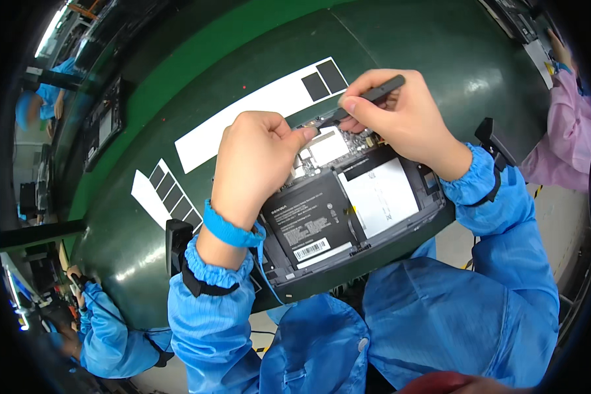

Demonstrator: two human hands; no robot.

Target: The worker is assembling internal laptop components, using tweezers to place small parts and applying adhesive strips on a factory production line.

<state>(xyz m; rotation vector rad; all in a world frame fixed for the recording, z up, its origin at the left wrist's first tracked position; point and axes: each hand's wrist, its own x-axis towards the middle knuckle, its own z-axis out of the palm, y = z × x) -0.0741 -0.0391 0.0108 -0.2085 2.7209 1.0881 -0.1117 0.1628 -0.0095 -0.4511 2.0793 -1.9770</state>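
An opened laptop base [433,213] lies in front of me, with a black battery [305,213], a white panel [381,197] and the circuit board [328,148] exposed. My right hand [400,115] grips a slim black hand tool [384,90], tweezers or a pry stick; its narrow end points down-left at the board's far edge. Beside that end, the thumb and fingers of my left hand [253,154] are pinched together over the board. Whatever they hold is too small to make out. A blue wrist strap [226,226] circles my left wrist, its cord running down past the laptop.
Beyond the laptop, a white sheet with black patches [243,121] lies on the green table [440,39]. Another sheet with dark rectangles [167,190] is to the left. Black devices [178,246] sit at both my wrists. Co-workers in pink [565,138] and blue [108,331] flank the table.
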